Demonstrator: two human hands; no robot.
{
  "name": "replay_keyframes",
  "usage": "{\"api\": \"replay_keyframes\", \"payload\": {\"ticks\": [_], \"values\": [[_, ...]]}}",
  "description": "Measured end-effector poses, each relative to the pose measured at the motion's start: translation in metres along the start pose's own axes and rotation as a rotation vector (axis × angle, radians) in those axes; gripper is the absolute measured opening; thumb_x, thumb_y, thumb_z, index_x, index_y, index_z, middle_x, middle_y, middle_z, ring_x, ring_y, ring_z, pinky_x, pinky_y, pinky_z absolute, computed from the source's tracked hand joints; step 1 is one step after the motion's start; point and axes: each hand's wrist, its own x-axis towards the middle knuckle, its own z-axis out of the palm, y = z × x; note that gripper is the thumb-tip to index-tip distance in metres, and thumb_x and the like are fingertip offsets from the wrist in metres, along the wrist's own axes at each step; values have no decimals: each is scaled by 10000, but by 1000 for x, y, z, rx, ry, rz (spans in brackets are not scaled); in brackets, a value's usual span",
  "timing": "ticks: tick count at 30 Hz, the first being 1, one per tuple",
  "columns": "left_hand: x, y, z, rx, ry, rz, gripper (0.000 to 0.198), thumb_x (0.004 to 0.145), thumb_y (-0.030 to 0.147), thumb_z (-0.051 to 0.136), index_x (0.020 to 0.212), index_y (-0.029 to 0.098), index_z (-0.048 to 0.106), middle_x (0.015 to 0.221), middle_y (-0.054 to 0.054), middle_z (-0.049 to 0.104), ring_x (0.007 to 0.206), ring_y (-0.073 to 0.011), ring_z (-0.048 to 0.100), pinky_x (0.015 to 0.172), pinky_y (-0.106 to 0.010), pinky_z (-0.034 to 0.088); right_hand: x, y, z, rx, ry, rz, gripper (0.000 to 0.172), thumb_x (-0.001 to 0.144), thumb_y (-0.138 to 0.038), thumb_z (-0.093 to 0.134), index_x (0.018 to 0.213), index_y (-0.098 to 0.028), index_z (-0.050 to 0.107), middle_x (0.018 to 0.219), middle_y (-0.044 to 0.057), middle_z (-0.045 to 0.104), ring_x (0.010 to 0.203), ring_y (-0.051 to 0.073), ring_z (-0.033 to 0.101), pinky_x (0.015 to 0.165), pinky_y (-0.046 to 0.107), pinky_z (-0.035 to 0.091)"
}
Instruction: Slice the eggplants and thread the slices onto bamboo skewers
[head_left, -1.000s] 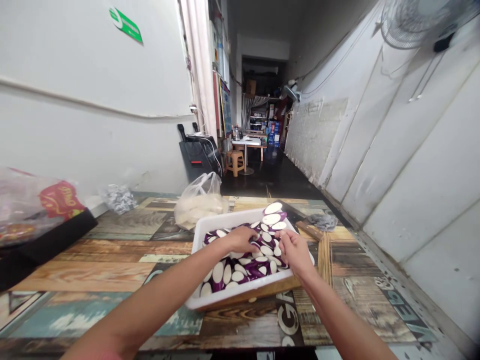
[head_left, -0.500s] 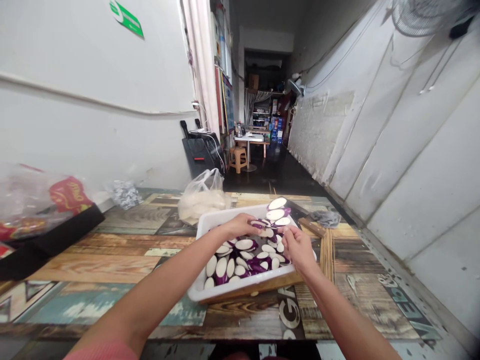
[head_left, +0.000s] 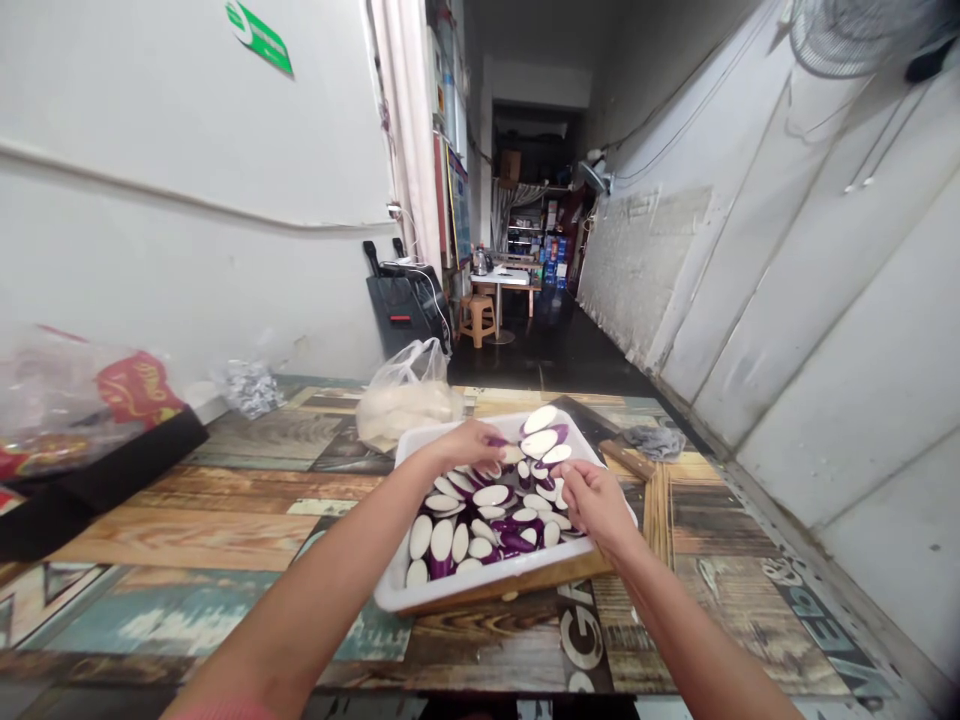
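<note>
A white plastic tray (head_left: 386, 590) holds many oval eggplant slices (head_left: 491, 496) with white flesh and purple skin. My left hand (head_left: 471, 447) is over the tray's back part, its fingers closed on one eggplant slice (head_left: 511, 454). Beside it, my right hand (head_left: 596, 500) pinches the lower end of a skewer of eggplant slices (head_left: 540, 443), several of which overlap and rise above the tray's back edge. The stick itself is mostly hidden by the slices and fingers.
Right of the tray lie thin bamboo sticks (head_left: 658, 515), a wooden-handled knife (head_left: 628, 460) and a grey cloth (head_left: 655, 440). Behind it sits a clear plastic bag (head_left: 409, 400). A dark box with packets (head_left: 135, 450) stands at the left, near crumpled foil (head_left: 251, 388).
My left hand has drawn slightly left, away from the skewered slices, with an eggplant slice in its fingers. The skewered slices have shifted a little left and down with my right hand.
</note>
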Motion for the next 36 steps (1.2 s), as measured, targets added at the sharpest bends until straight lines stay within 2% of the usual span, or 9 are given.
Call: {"api": "replay_keyframes", "payload": {"ticks": [4,7,16,27,36], "values": [[9,1,-5,-454,312,-15,145,612,115,724,737,71,662,678,-103,659,572,-135,611,531,-217,490,-2,-2,-1,-67,-142,29,196,744,-345,502,728,-155,546,367,-119,328,277,26,196,282,149,138],[12,2,-12,-608,390,-22,72,661,62,678,724,69,643,697,-105,655,587,-122,612,543,-205,502,-2,-2,-1,-109,-210,41,184,744,-328,492,724,-155,551,347,-119,325,284,32,193,293,152,125],[18,1,-23,-796,449,-17,69,757,37,566,745,100,592,723,-86,654,632,-117,627,543,-174,494,1,0,-1,-147,-263,59,197,746,-336,475,728,-156,553,358,-125,295,304,37,162,311,166,117],[17,1,-23,-813,403,-20,72,751,36,571,788,90,600,765,-101,664,657,-127,630,589,-206,509,3,2,-1,-133,-258,82,218,757,-353,465,738,-153,548,352,-133,265,302,33,142,306,164,110],[15,4,-21,-804,381,-30,78,773,44,539,815,86,589,734,-84,659,631,-119,627,554,-181,496,3,0,0,-143,-255,80,205,740,-338,473,733,-148,548,361,-132,265,312,31,141,312,166,108]]}}
